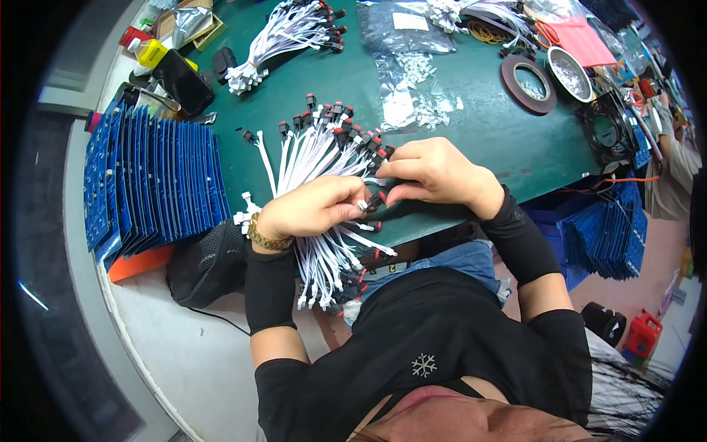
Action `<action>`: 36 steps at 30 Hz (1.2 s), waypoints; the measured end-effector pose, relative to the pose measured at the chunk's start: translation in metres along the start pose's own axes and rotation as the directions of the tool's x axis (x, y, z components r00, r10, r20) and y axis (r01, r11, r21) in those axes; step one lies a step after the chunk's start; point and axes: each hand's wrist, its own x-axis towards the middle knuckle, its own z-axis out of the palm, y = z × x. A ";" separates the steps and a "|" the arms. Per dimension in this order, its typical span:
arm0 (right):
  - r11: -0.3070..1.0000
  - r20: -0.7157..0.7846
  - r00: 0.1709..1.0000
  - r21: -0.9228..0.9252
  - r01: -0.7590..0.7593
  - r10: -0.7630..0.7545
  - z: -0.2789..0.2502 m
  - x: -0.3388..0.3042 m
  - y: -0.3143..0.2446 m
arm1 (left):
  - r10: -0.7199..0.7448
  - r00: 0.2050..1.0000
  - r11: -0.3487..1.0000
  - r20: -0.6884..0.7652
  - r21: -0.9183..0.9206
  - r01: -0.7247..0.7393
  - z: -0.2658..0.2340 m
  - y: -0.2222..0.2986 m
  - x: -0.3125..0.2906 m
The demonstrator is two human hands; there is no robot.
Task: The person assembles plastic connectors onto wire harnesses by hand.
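Just over the table's near edge, my left hand is closed, pinching a white cable by its end between thumb and fingertips. A black-and-red connector sticks out from that pinch. On its right side, my right hand has curled fingers, with the thumb tip beside the connector's red end; what its fingers grip is too small to make out. Under and around my left hand lies a bundle of white cables with black-and-red connectors at the far end. More white cable ends hang over the edge toward my lap.
Upright blue circuit boards stand in a row at left. Another cable bundle lies at the far side. Clear bags of small white parts, a tape roll, a metal bowl and a black fan sit beyond my right hand.
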 end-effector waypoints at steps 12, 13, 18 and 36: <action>0.959 -0.203 0.939 0.107 -0.261 0.278 0.016 -0.012 -0.022 | 0.143 0.926 0.988 -0.350 0.106 -0.113 0.010 -0.005 0.007; 0.960 -0.174 0.947 0.115 -0.254 0.271 0.025 -0.007 -0.029 | 0.141 0.926 0.988 -0.351 0.109 -0.109 0.010 -0.010 0.006; 0.979 -0.198 0.959 0.057 -0.194 0.202 0.062 -0.002 -0.056 | -0.217 0.827 0.790 -0.519 -0.591 -0.164 0.012 -0.010 0.017; 0.969 -0.257 0.965 -0.221 -0.113 0.054 0.024 -0.005 -0.074 | 0.177 0.861 0.948 -0.478 0.318 -0.019 0.026 -0.010 0.028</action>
